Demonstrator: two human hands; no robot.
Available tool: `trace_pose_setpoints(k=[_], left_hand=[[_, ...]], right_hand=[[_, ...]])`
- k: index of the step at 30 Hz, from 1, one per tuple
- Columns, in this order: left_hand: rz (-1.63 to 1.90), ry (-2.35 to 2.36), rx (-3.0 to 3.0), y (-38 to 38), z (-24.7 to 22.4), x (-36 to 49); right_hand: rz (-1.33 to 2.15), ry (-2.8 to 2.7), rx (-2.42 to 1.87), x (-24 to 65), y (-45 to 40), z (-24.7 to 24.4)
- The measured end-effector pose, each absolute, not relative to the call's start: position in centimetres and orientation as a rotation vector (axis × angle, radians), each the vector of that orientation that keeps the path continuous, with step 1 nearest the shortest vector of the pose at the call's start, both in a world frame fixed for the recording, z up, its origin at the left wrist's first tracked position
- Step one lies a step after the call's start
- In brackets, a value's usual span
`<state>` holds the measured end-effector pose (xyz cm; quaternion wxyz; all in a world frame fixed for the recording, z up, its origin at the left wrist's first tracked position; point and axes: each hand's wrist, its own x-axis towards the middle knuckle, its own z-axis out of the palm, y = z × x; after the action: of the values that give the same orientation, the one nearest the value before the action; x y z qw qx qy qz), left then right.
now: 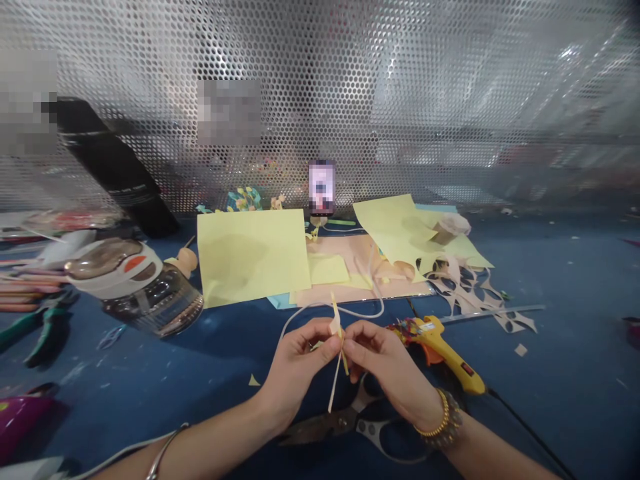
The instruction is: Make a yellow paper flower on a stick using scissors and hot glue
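Both fingertips pinch tight here, the left hand and right hand equally close on a thin yellow paper strip running roughly 12-to-6 o'clock.

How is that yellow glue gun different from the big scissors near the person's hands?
The hot glue gun is bright yellow, while the scissors have dark metal blades and pale grey handles. The glue gun trails a black cord; the scissors have no cord. The scissors lie directly below the hands, while the glue gun lies further out, beyond the right hand. Both rest on the blue tabletop, and neither is being held.
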<state>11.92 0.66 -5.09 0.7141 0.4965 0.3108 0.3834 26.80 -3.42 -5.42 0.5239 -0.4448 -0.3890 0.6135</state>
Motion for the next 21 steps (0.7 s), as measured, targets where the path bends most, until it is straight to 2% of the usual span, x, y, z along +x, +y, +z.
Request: trace_pose_setpoints(k=[9,14,17,21], left_hand=[[0.852,0.726,1.048,0.8,-5.1,12.1],[0.876,0.783,0.975,1.0,-4.9,11.9],[0.913,0.816,0.964,1.5,-4.5,11.7],[0.966,0.912,0.924,2.4,-4.0,11.5]], right_hand=[[1.433,-0.975,-1.122,26.6,-3.5,-5.4],[1.333,-1.095,-1.226,27.4,-4.2,-3.5],[1.129,-1.370,-1.384,29.6,-5.2,-1.7],[0.498,-1.667,-1.850,34.3,-7.0,-1.2]])
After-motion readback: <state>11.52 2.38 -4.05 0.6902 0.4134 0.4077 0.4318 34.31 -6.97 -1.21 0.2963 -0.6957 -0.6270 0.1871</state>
